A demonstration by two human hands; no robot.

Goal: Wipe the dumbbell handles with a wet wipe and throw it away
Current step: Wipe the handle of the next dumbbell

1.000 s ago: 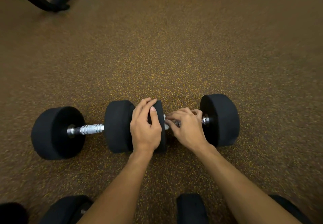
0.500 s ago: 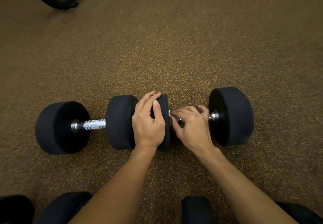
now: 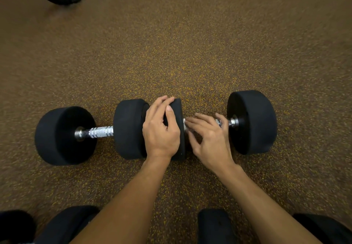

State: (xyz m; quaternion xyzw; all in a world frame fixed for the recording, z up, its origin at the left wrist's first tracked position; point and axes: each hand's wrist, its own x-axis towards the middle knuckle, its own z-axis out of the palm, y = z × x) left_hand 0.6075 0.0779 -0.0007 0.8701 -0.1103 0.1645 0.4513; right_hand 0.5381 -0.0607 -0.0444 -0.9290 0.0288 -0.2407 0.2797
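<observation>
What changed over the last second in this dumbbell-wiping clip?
The right hand loosened: its fingers, curled tight over the right dumbbell's handle before, now spread flatter across it, a bit of white wet wipe showing at the fingertips. The left hand stays resting on that dumbbell's inner head; the left dumbbell has not moved.

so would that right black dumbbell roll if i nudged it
Probably: the right-hand black round-headed dumbbell with the chrome handle sits on cylindrical heads, so it could roll forward or back. The left hand resting on its inner head likely steadies it. It looks solid, so probably heavy for its size.
</observation>
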